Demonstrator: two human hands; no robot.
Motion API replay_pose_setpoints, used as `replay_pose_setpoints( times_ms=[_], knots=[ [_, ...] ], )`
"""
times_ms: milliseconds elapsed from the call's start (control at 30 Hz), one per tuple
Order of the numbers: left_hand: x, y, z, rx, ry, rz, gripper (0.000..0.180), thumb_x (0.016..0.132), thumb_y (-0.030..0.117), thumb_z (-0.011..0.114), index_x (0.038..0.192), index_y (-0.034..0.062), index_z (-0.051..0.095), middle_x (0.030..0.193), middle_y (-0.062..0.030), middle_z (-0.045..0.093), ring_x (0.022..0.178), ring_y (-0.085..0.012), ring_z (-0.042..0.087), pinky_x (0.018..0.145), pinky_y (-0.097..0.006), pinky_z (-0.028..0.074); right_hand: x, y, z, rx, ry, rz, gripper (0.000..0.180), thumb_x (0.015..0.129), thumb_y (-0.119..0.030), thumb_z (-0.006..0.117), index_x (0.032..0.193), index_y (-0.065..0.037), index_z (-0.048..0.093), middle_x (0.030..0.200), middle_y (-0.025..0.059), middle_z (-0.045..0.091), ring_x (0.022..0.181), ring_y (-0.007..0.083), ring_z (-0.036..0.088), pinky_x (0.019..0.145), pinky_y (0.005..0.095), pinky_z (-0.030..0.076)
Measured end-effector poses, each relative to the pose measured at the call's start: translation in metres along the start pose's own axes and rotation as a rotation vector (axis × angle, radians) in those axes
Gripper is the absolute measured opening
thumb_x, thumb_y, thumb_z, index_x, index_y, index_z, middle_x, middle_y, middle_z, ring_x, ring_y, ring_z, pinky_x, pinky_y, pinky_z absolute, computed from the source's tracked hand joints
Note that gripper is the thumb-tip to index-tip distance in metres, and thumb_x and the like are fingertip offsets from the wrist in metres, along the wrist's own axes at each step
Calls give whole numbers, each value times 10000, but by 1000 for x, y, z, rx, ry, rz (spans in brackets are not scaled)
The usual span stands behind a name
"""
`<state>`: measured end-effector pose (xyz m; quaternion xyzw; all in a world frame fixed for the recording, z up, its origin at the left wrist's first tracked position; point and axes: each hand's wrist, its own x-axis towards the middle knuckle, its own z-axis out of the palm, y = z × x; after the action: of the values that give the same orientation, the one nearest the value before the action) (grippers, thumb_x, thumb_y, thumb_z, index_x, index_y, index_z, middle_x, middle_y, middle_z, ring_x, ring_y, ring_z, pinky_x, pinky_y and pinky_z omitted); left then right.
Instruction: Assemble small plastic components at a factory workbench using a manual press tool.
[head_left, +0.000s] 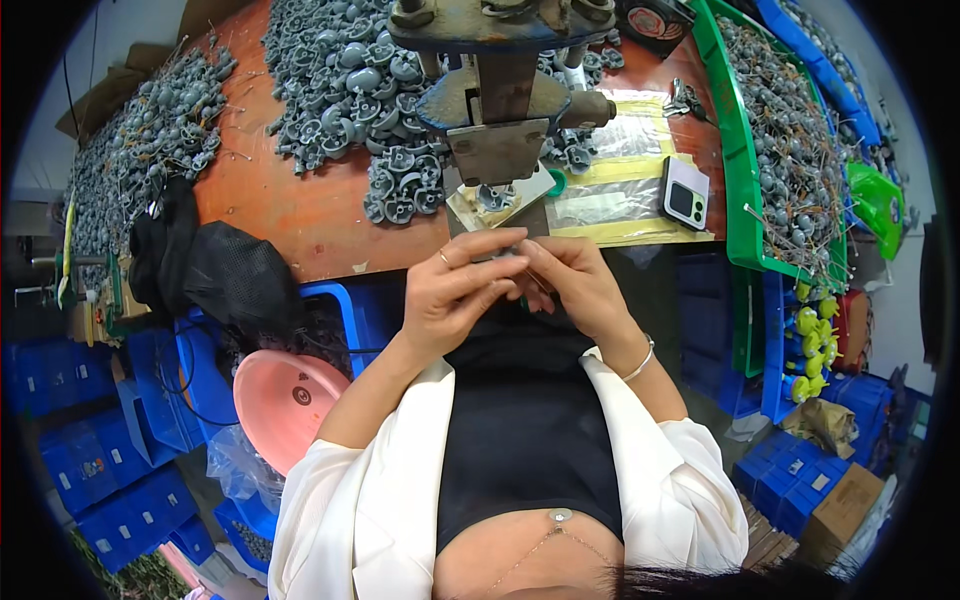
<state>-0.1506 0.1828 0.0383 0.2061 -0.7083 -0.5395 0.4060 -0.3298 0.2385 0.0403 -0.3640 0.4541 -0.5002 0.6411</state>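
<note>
Both of my hands meet just in front of the table edge, below a metal press (498, 148). My left hand (450, 290) is closed in a pinch, its fingers pointing toward the right one. My right hand (582, 285) is closed too, fingertips against the left's. Between them shows a sliver of a small grey part (508, 253), mostly hidden by the fingers. Just beyond, under the press head, sits a pale fixture block (530, 193) with a grey piece on it. Loose grey plastic shells (400, 190) lie to its left.
A large heap of grey shells (345, 90) covers the table's back. Wired grey parts pile up at left (160, 120) and fill a green crate (738, 150) at right. A phone (685, 193) lies right of the press. A pink basin (285, 400) stands lower left.
</note>
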Motion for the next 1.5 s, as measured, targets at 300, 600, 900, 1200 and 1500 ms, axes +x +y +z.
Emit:
replay_pose_setpoints(
  times_ms=[300, 600, 900, 1200, 1500],
  knots=[
    [1, 2, -14, 192, 544, 83, 120, 835, 10, 594, 915, -37, 669, 1041, -143, 634, 966, -212, 587, 793, -284, 466, 13, 10, -9, -283, 262, -369, 111, 922, -136, 579, 899, -30, 560, 732, -19, 556, 594, 61, 526, 546, 194, 433],
    [8, 18, -2, 912, 213, 131, 296, 720, 71, 739, 995, 3, 653, 941, -122, 636, 902, -276, 603, 834, -349, 456, 25, 5, 5, -628, 155, -464, 97, 877, -50, 602, 896, 10, 528, 722, 17, 559, 629, 72, 512, 560, 204, 404],
    [15, -22, -2, 568, 293, -165, 199, 789, 36, 679, 985, 20, 651, 790, -78, 570, 524, -151, 499, 499, -285, 406, 42, 15, 7, -659, 312, -394, 195, 821, -61, 662, 984, 9, 582, 611, 43, 615, 580, 97, 603, 565, 230, 431],
    [35, -32, -6, 586, 269, -115, 206, 727, 19, 722, 926, 58, 684, 698, -60, 502, 539, -149, 461, 486, -285, 369, 43, 17, 8, -1141, 463, -615, 254, 772, -79, 685, 1012, -34, 615, 656, 67, 648, 567, 238, 601, 561, 326, 409],
    [35, -25, -4, 667, 270, -150, 176, 702, 26, 733, 870, 66, 698, 693, -87, 488, 593, -224, 493, 543, -340, 392, 71, -61, -46, -632, 573, -650, 192, 916, -110, 540, 1010, 30, 632, 839, 48, 674, 750, 96, 620, 665, 254, 484]
  ],
)
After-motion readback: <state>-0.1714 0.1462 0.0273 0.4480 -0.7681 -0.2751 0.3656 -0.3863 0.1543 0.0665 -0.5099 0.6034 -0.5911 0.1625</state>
